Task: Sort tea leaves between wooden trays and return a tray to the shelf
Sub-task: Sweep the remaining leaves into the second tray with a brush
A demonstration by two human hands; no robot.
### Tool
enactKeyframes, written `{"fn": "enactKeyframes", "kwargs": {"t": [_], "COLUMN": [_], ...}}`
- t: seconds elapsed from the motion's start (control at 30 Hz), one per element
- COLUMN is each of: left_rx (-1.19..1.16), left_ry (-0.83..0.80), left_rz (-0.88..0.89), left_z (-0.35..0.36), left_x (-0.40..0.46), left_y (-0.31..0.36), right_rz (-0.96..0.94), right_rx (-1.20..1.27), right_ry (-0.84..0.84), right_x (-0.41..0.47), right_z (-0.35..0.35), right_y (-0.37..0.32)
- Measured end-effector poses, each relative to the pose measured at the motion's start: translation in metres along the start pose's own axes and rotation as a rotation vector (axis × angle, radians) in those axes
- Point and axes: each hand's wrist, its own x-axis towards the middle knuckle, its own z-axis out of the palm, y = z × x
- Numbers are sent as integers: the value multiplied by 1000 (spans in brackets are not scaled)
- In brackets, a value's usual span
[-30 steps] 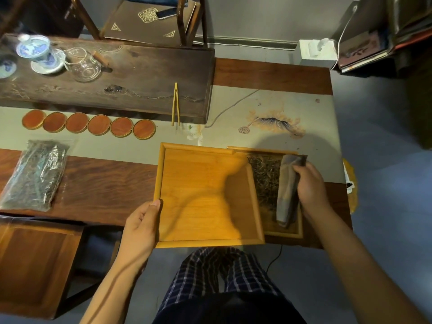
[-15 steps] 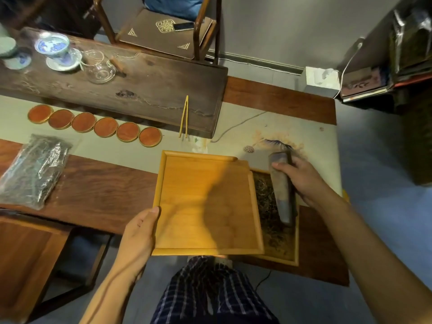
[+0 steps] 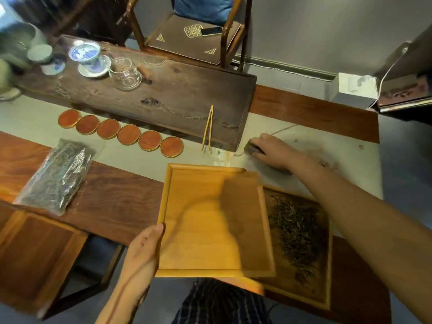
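Left hand (image 3: 142, 251) grips the empty tray (image 3: 210, 220) above the leaves (image 3: 297, 232), while right hand (image 3: 272, 150) clasps a scoop (image 3: 253, 149) on the desk (image 3: 131, 199).

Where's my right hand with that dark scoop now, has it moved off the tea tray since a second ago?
Yes. The right hand, gripping the dark scoop, has gone from over the tray of tea leaves up onto the pale table runner, near the bamboo tongs.
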Motion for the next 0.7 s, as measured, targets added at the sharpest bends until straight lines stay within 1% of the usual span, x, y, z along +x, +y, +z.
{"fn": "enactKeyframes", "kwargs": {"t": [0.13,0.23,0.33,0.4,0.5,0.57,0.63,0.7], "left_rx": [-23,4,40,42,52,57,61,75], "left_ry": [1,-21,-46,-48,-43,-41,-46,-54], "left_rz": [-2,14,27,38,65,85,101,112], "left_z": [-9,-16,-20,-19,-15,-12,-11,-12], "left_x": [8,14,17,17,17,14,11,7], "left_y": [-3,-5,-3,-2,0,4,8,13], "right_rz": [16,42,47,64,69,108,182,242], "right_rx": [-25,-9,0,-1,-87,-76,-29,65], "right_ry": [-43,-11,42,38,33,39,76,199], "right_x": [17,15,8,1,-9,-18,-30,-49], "right_z": [29,39,41,40,39,36,32,30], "right_y": [2,7,13,15,18,18,12,1]}}
